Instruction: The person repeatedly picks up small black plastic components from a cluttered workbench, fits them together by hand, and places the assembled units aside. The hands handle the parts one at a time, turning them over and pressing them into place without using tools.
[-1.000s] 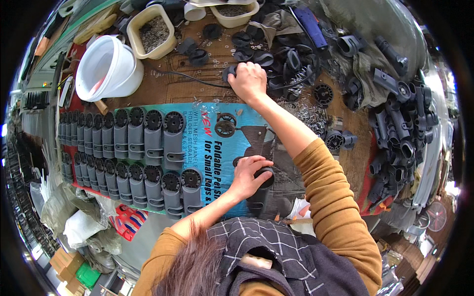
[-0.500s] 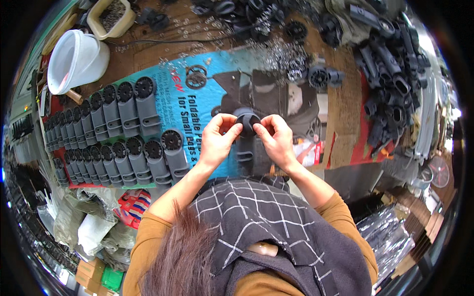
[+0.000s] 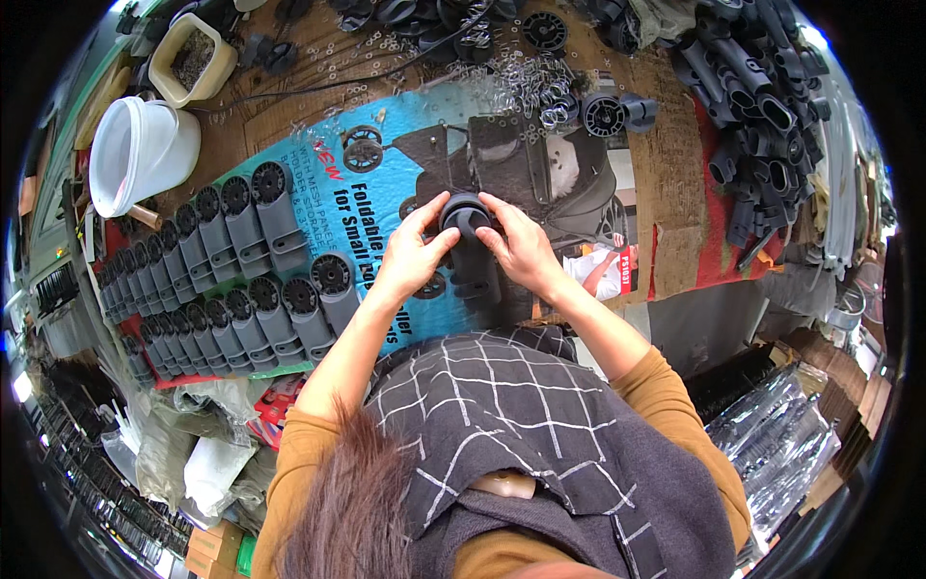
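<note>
While both hands pinch it at nine and three o'clock, left hand point(image 3: 410, 259) and right hand point(image 3: 521, 249) steady the black wheel point(image 3: 466, 214) squarely atop its grey bracket point(image 3: 475, 278), fingers curled narrow.

A brown table point(image 3: 675, 183) holds a big blue picture sheet point(image 3: 405, 183) under the hands, rows of grey wheel parts point(image 3: 241, 280) to their left, a white bucket point(image 3: 135, 154) farther left, and black tubes point(image 3: 762, 116) far right.

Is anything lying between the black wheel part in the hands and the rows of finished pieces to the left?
Nothing visible does. Both hands, left and right, grip the black wheel part; only flat blue printed sheet lies between it and the rows of assembled pieces.
</note>
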`<action>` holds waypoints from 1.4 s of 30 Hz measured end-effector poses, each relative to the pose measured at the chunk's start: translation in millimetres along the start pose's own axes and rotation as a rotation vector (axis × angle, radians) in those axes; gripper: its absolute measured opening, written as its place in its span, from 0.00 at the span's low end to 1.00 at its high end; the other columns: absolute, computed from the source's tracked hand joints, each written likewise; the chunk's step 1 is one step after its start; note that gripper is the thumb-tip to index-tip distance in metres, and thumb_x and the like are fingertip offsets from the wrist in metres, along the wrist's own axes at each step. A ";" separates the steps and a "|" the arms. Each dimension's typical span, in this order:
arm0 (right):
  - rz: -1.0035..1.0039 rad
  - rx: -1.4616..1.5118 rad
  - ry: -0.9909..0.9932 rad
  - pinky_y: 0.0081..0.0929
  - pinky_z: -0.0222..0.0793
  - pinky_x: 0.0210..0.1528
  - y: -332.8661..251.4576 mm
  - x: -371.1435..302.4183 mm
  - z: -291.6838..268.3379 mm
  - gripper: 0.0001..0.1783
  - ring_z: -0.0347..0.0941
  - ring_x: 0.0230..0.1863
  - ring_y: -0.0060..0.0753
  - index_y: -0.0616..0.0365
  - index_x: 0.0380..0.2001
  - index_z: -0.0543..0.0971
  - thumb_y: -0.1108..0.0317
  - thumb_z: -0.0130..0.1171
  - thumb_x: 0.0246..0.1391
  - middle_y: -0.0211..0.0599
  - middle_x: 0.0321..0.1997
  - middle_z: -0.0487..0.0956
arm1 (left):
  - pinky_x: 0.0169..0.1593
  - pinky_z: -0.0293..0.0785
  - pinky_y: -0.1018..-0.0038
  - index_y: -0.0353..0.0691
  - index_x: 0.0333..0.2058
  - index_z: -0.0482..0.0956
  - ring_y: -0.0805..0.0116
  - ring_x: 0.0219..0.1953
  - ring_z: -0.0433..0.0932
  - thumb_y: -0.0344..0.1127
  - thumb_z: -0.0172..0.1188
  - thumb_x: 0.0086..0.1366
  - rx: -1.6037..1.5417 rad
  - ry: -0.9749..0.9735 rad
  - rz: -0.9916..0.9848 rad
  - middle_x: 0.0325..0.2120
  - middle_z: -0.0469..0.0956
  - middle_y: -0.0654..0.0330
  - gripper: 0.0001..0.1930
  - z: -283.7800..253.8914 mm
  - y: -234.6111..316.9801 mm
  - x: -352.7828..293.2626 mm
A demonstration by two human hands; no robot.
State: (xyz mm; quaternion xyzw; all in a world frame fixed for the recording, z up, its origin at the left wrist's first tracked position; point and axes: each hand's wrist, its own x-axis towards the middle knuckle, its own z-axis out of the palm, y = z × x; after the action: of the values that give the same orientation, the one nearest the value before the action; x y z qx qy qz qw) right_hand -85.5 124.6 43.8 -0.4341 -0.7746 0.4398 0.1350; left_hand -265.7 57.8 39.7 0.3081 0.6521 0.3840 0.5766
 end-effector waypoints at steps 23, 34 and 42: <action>0.398 0.369 -0.082 0.31 0.72 0.44 5.3 24.5 5.5 0.20 0.77 0.40 0.34 0.61 0.43 0.75 0.62 0.63 0.49 0.42 0.39 0.80 | 0.51 0.71 0.68 0.34 0.50 0.71 0.58 0.46 0.74 0.35 0.70 0.45 0.520 -0.206 0.053 0.42 0.72 0.52 0.31 -3.9 12.8 29.6; 0.341 0.310 -0.097 0.35 0.68 0.52 -38.9 -24.1 -10.7 0.41 0.74 0.51 0.41 0.61 0.57 0.63 0.49 0.65 0.45 0.53 0.50 0.74 | 0.49 0.69 0.69 0.36 0.50 0.71 0.62 0.47 0.70 0.57 0.69 0.49 0.217 0.131 0.214 0.43 0.70 0.55 0.37 -0.6 48.5 9.6; 0.339 1.026 -0.150 0.22 0.65 0.44 -79.9 -31.7 -24.7 0.32 0.66 0.40 0.22 0.61 0.53 0.66 0.59 0.62 0.46 0.32 0.41 0.71 | 0.41 0.69 0.74 0.32 0.46 0.73 0.72 0.36 0.73 0.66 0.43 0.63 -0.053 0.206 0.422 0.33 0.77 0.60 0.36 14.3 66.6 -7.0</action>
State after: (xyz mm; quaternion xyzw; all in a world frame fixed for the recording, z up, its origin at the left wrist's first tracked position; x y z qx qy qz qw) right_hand -96.6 94.6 127.3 -0.3986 -0.3874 0.8066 0.2010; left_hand -253.3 88.3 99.7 0.3815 0.6182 0.5425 0.4218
